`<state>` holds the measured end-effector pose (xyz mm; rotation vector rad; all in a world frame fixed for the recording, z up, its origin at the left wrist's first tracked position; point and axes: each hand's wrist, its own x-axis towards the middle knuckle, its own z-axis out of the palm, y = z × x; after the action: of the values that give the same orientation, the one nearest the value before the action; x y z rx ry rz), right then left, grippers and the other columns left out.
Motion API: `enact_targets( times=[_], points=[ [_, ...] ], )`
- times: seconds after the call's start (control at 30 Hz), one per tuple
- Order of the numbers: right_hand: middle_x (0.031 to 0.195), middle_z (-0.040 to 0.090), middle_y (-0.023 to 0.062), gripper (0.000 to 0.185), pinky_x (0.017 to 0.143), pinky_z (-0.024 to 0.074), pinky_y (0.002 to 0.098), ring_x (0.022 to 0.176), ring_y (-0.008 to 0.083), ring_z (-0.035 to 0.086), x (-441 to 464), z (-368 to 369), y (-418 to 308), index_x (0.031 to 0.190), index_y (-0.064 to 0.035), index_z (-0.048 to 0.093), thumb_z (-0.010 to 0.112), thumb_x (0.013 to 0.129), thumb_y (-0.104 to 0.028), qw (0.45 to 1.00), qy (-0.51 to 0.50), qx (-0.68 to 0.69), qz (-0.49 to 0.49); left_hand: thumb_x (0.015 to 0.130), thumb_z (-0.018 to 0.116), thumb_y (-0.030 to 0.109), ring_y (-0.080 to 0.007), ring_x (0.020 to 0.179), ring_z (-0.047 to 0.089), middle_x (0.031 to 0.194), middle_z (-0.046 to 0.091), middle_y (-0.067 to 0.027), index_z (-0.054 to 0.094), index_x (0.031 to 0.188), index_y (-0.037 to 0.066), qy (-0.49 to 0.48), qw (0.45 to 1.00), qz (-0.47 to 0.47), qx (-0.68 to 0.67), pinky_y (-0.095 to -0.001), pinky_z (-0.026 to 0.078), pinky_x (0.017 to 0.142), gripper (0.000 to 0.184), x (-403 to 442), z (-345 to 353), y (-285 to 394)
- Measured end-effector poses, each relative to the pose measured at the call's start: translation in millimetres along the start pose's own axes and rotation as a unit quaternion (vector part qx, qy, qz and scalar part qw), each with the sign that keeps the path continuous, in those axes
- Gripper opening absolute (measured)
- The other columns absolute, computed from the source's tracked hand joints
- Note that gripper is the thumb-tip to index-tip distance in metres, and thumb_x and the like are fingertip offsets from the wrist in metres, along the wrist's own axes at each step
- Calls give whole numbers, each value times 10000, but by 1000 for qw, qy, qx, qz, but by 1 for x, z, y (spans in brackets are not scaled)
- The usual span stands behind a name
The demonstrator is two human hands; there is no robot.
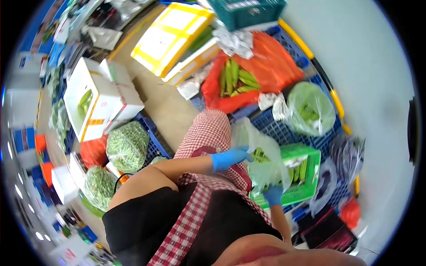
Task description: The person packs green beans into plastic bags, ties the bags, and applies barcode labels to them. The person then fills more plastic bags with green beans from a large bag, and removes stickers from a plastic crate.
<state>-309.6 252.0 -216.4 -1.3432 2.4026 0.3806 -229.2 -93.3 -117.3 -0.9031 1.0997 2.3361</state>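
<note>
My left hand (230, 158), in a blue glove, has its fingers together on the near edge of a translucent plastic bag (268, 166). Green vegetables show inside that bag. My right hand (273, 194), also gloved in blue, grips the bag's lower edge; its fingertips are partly hidden by the plastic. The bag lies against a bright green crate (313, 170), partly covering its opening. Long green vegetables (299, 172) lie in the crate.
Around me are an orange bag (277, 60) with green pods, a tied bag of greens (310, 108), foam boxes (88, 99), bags of green beans (128, 146) and blue pallets (275, 126). A yellow-black rail (330, 86) runs along the right.
</note>
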Motion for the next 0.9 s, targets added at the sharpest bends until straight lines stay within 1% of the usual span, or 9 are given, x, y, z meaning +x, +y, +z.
enact_targets(
  times=[0.07, 0.13, 0.17, 0.23, 0.3, 0.4, 0.43, 0.67, 0.9],
  points=[
    [765, 617, 146, 260, 783, 425, 417, 755, 294, 594, -4, -45, -27, 797, -86, 607, 519, 740, -325, 978, -210, -9, -2, 716, 605, 133, -66, 718, 418, 801, 515, 13, 589, 1006, 41, 25, 999, 24, 31, -222, 349, 620, 305, -13, -24, -15],
    [669, 608, 127, 195, 649, 442, 416, 610, 280, 592, 1, -44, -37, 747, -92, 593, 548, 688, -272, 982, -187, 32, -26, 725, 601, 142, -80, 745, 457, 832, 552, -6, 604, 966, 26, 48, 996, 44, 69, -223, 376, 653, 268, -23, -56, -35],
    [642, 599, 124, 168, 611, 431, 416, 578, 279, 583, 11, -48, -45, 711, -93, 585, 550, 670, -252, 988, -129, 48, -69, 743, 590, 157, -109, 744, 476, 841, 570, -29, 597, 973, 2, 79, 996, -15, 24, -232, 387, 673, 277, -81, -54, 16],
    [588, 582, 118, 120, 533, 411, 417, 513, 276, 564, 47, -64, -70, 640, -95, 570, 555, 635, -214, 983, -15, 83, -163, 749, 584, 169, -119, 726, 467, 827, 565, -32, 594, 976, -3, 83, 994, 59, -47, -238, 386, 667, 285, -104, -106, 12],
    [547, 561, 113, 102, 520, 395, 418, 491, 283, 550, 110, -133, -124, 586, -104, 555, 556, 616, -201, 976, -4, 56, -212, 761, 586, 255, -121, 690, 459, 832, 568, -26, 583, 1014, 11, 122, 982, 121, -77, -238, 369, 597, 353, -128, -172, 11],
    [552, 559, 141, 109, 537, 417, 425, 507, 316, 543, 202, -285, -242, 536, -90, 572, 569, 582, -189, 964, 5, 65, -257, 774, 579, 296, -122, 648, 452, 760, 558, -26, 604, 923, 19, 188, 978, 95, -14, -243, 372, 563, 316, -174, -281, 22],
    [568, 564, 151, 120, 559, 431, 421, 529, 326, 547, 223, -322, -274, 549, -82, 591, 578, 586, -195, 960, -13, 64, -271, 789, 543, 193, -114, 679, 485, 732, 523, -26, 580, 910, 22, 157, 971, 154, -95, -244, 401, 647, 213, -220, -301, 44],
    [592, 558, 174, 74, 570, 433, 435, 574, 363, 532, 364, -456, -442, 586, -55, 598, 559, 576, -117, 923, 18, 56, -381, 822, 543, 251, -99, 642, 493, 702, 523, -23, 561, 863, 25, 287, 908, 254, -171, -222, 407, 611, 230, -342, -457, 75],
    [533, 499, 142, 78, 590, 392, 402, 563, 325, 483, 498, -582, -583, 502, -60, 505, 554, 558, -85, 865, 209, -23, -455, 821, 532, 181, -105, 684, 494, 713, 541, -26, 572, 888, 9, 376, 826, 348, -236, -250, 395, 686, 188, -423, -553, 164]
  ],
)
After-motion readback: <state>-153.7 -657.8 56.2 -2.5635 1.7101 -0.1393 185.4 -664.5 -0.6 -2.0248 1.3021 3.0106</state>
